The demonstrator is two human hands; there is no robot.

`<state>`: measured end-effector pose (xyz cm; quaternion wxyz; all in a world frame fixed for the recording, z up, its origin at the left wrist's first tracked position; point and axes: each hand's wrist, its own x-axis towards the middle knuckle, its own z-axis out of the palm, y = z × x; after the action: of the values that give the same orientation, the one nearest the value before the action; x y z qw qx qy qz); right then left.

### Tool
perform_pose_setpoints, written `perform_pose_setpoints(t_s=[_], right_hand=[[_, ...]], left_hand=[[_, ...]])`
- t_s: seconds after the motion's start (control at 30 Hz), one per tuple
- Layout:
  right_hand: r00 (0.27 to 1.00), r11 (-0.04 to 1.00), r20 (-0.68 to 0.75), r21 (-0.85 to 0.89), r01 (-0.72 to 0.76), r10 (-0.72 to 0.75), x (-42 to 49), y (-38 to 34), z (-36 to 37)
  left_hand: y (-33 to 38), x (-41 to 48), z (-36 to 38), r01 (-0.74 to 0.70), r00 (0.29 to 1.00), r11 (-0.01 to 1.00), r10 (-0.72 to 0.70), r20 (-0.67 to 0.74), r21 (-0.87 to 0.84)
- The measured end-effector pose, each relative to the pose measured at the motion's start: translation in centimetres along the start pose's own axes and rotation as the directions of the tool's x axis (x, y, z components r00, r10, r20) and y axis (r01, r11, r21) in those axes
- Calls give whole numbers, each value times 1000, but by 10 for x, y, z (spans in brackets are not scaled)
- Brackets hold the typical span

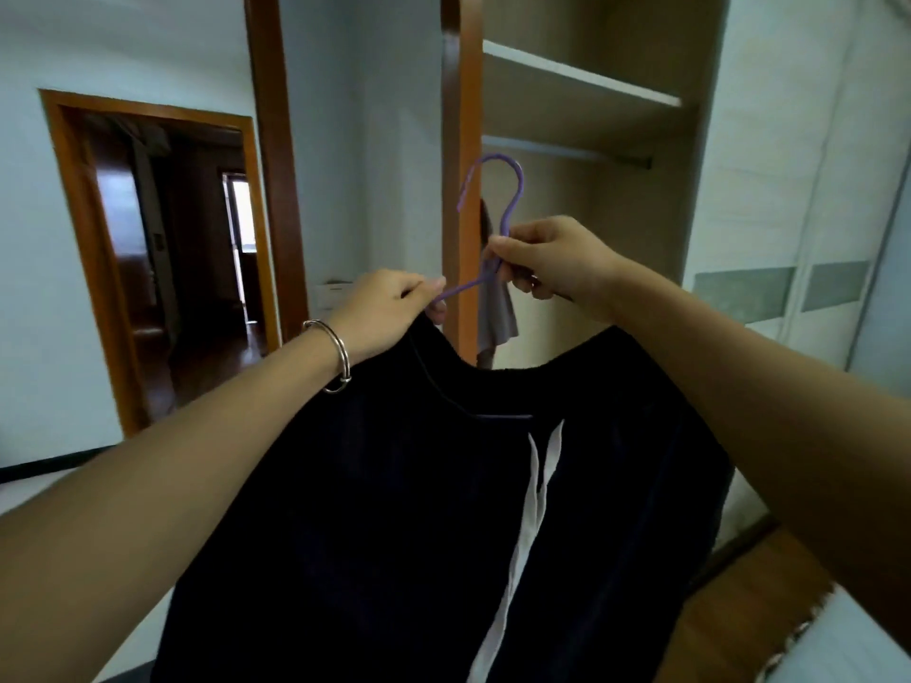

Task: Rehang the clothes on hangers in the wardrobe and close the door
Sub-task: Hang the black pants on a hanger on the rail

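A dark navy garment [424,510] with white ribbons down its front hangs on a purple hanger [510,199], held up in front of me. My left hand [389,308], with a silver bangle on its wrist, pinches the hanger's left arm together with the garment's shoulder. My right hand [552,261] grips the hanger's neck just below the hook. Behind them stands the open wardrobe [581,86], with a hanging rail [567,152] under its shelf. A grey garment [495,308] hangs low inside, partly hidden by the wooden frame.
The wardrobe's wooden frame post [461,189] stands right behind the hanger. A white sliding door [788,189] with grey panels is at the right. An open doorway [162,248] to a dark room is at the left. A bed corner [838,643] shows at the bottom right.
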<state>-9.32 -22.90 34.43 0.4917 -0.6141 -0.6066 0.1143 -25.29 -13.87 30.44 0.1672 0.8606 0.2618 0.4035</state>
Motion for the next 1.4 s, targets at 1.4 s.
perform_pose_setpoints(t_s=[1.4], right_hand=[[633,370,-687,-518,-771,358,64,152,-215]], left_hand=[[52,379,298,-487,777,638,629,38,-597]])
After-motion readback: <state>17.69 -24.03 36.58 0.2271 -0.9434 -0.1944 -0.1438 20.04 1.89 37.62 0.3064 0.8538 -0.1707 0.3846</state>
